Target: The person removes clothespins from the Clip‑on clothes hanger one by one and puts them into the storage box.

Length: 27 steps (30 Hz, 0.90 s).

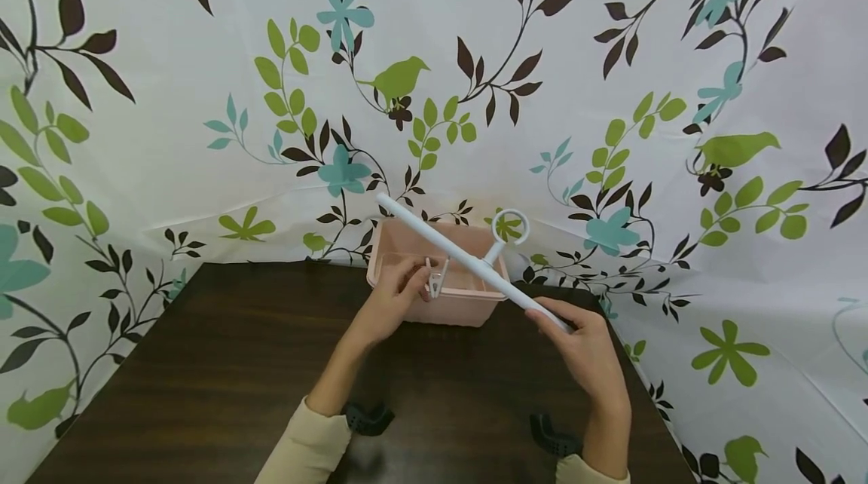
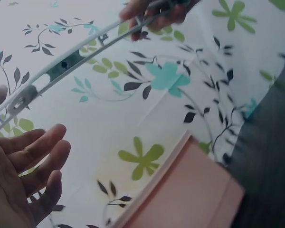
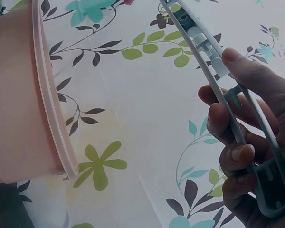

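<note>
A pale blue clip hanger (image 1: 441,241) with a ring-shaped hook slants above a pink plastic bin (image 1: 441,310). My right hand (image 1: 583,348) grips the bar's lower right end, fingers and thumb wrapped round it in the right wrist view. Under the bar's middle, a small whitish clip (image 1: 436,282) hangs. My left hand (image 1: 393,299) pinches at this clip with thumb and forefinger, over the bin's front left rim. In the left wrist view the other left fingers (image 2: 47,166) spread loosely below the hanger. Its underside (image 2: 66,64) shows two long rails with fittings between them.
The bin stands at the back edge of a dark wooden table (image 1: 203,378). Behind and around the table hangs a white cloth (image 1: 169,130) with printed leaves, birds and flowers. Black wrist mounts (image 1: 369,420) sit on the forearms.
</note>
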{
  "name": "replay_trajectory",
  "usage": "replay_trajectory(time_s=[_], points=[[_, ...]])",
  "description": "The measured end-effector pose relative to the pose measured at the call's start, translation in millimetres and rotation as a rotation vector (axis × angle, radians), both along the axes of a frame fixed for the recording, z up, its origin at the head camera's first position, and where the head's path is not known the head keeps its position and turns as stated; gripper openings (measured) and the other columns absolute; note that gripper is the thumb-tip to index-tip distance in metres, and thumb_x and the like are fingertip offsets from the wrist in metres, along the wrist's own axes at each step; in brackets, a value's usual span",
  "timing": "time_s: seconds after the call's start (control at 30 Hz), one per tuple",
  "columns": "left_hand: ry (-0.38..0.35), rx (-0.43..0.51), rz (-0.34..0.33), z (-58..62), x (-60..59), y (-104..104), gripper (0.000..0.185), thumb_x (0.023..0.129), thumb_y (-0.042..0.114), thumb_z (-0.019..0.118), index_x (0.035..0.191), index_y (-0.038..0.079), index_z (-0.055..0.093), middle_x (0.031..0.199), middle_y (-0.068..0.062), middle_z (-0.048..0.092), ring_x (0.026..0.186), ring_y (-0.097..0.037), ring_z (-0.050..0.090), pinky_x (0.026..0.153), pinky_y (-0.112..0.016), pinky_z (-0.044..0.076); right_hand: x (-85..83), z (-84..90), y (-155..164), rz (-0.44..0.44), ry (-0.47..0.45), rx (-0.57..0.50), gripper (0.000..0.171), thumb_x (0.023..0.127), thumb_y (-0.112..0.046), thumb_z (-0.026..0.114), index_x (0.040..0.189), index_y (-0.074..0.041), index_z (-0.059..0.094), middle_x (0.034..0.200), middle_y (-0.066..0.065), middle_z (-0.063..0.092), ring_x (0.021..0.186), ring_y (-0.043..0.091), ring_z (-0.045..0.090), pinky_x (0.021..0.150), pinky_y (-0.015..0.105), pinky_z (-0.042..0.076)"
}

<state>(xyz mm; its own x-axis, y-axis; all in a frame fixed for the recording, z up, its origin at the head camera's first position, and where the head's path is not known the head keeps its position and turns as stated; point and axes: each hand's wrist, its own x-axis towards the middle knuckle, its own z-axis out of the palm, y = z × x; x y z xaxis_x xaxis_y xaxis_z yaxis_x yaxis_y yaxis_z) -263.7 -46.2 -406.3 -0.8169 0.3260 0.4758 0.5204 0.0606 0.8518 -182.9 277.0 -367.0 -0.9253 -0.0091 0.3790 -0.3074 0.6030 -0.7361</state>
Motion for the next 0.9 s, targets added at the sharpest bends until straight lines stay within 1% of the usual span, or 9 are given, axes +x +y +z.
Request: replay_trajectory(time_s=[0.03, 0.07, 0.17, 0.33, 0.43, 0.53, 0.63, 0.77, 0.9], points=[[-0.023, 0.008, -0.011, -1.6, 1.1, 1, 0.036, 0.117, 0.028, 0.048, 0.141, 0.007, 0.064, 0.106, -0.015, 0.071, 0.089, -0.022, 0.071, 0.085, -0.042, 0.060, -0.4, 0.1, 0, -0.001, 0.005, 0.002, 0.019, 0.100, -0.030, 0.080, 0.117, -0.023, 0.083, 0.084, 0.007, 0.074, 0.065, 0.013, 0.052, 0.057, 0.029, 0.044], [-0.048, 0.019, -0.023, -2.8, 2.4, 2, 0.038, 0.116, 0.028, 0.049, 0.147, 0.008, 0.061, 0.103, -0.016, 0.070, 0.088, -0.020, 0.071, 0.084, -0.041, 0.059, -0.9, 0.1, 0, -0.001, 0.010, 0.004, 0.019, 0.100, -0.030, 0.080, 0.117, -0.023, 0.083, 0.084, 0.008, 0.074, 0.065, 0.013, 0.053, 0.057, 0.029, 0.044], [-0.094, 0.046, -0.049, -3.3, 5.6, 4, 0.036, 0.116, 0.029, 0.052, 0.146, 0.010, 0.059, 0.103, -0.016, 0.072, 0.089, -0.019, 0.069, 0.082, -0.036, 0.057, -2.3, 0.3, -1, 0.000, 0.023, 0.018, 0.019, 0.100, -0.028, 0.080, 0.118, -0.021, 0.083, 0.085, 0.008, 0.074, 0.069, 0.015, 0.057, 0.059, 0.029, 0.046], [-0.104, 0.106, -0.087, -0.1, 8.6, 7, 0.025, 0.114, 0.027, 0.056, 0.132, 0.012, 0.065, 0.102, -0.013, 0.074, 0.087, -0.024, 0.069, 0.080, -0.033, 0.058, -3.7, 0.9, -2, -0.008, 0.027, 0.030, 0.020, 0.100, -0.028, 0.080, 0.118, -0.020, 0.083, 0.087, 0.005, 0.074, 0.072, 0.017, 0.058, 0.061, 0.028, 0.046], [-0.108, 0.121, -0.096, 1.3, 10.7, 7, 0.023, 0.114, 0.025, 0.057, 0.132, 0.012, 0.065, 0.099, -0.013, 0.074, 0.086, -0.026, 0.069, 0.079, -0.032, 0.059, -3.6, 1.0, -3, -0.015, 0.017, 0.030, 0.021, 0.099, -0.029, 0.081, 0.119, -0.020, 0.083, 0.087, 0.004, 0.074, 0.071, 0.017, 0.057, 0.061, 0.029, 0.046], [-0.110, 0.126, -0.101, 1.6, 12.0, 6, 0.024, 0.114, 0.023, 0.057, 0.133, 0.011, 0.065, 0.098, -0.015, 0.074, 0.084, -0.026, 0.068, 0.079, -0.033, 0.060, -3.0, 0.9, -3, -0.019, 0.006, 0.032, 0.023, 0.099, -0.030, 0.081, 0.120, -0.020, 0.083, 0.089, 0.003, 0.074, 0.070, 0.016, 0.054, 0.060, 0.029, 0.045], [-0.125, 0.143, -0.107, 1.2, 12.7, 7, 0.024, 0.114, 0.022, 0.056, 0.134, 0.010, 0.065, 0.098, -0.014, 0.074, 0.086, -0.034, 0.067, 0.079, -0.033, 0.059, -2.5, 0.6, -4, -0.022, -0.004, 0.031, 0.024, 0.099, -0.031, 0.081, 0.120, -0.020, 0.083, 0.090, 0.001, 0.073, 0.068, 0.014, 0.051, 0.059, 0.030, 0.043], [-0.151, 0.177, -0.118, 2.1, 13.8, 7, 0.024, 0.115, 0.023, 0.056, 0.133, 0.009, 0.064, 0.099, -0.010, 0.072, 0.090, -0.047, 0.063, 0.079, -0.029, 0.058, -2.8, -0.3, -4, -0.020, -0.006, 0.034, 0.024, 0.099, -0.031, 0.081, 0.121, -0.020, 0.082, 0.092, 0.001, 0.073, 0.070, 0.015, 0.052, 0.061, 0.030, 0.044], [-0.157, 0.197, -0.133, 2.9, 14.9, 6, 0.023, 0.115, 0.022, 0.055, 0.131, 0.007, 0.063, 0.100, -0.009, 0.070, 0.088, -0.040, 0.063, 0.078, -0.028, 0.057, -2.9, -1.0, -4, -0.015, -0.001, 0.043, 0.024, 0.100, -0.031, 0.080, 0.121, -0.021, 0.082, 0.097, 0.000, 0.077, 0.075, 0.016, 0.055, 0.065, 0.029, 0.045]])
